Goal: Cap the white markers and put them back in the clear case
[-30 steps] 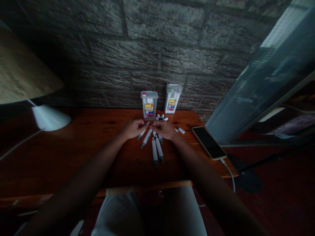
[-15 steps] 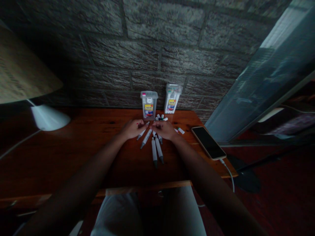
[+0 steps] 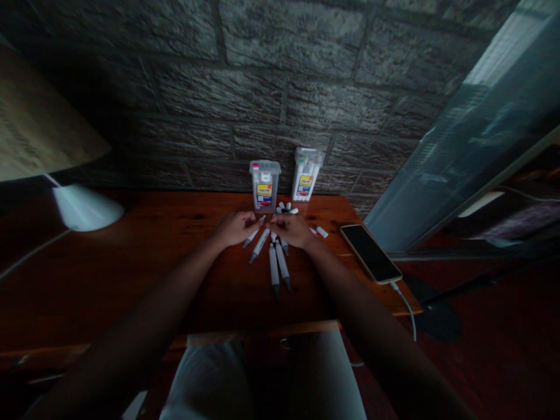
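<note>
Over the wooden desk, my left hand (image 3: 237,228) is closed, its thumb and fingers pinched together beside a white marker (image 3: 251,238). My right hand (image 3: 292,229) is also closed, fingertips pressed together near the upper end of another white marker with a grey tip (image 3: 259,246). What either hand pinches is too small and dark to make out. Two more grey-tipped markers (image 3: 274,270) lie side by side in front of the hands, pointing toward me. Part of another marker (image 3: 285,247) shows under my right hand. Several white caps (image 3: 288,208) lie behind that hand.
A clear plastic case (image 3: 265,186) with one pink-topped marker stands by the brick wall. A second case (image 3: 307,175), full of markers, is to its right. A phone (image 3: 371,254) on a cable lies at right. A lamp (image 3: 87,207) stands at left. One loose cap (image 3: 322,231) lies near the phone.
</note>
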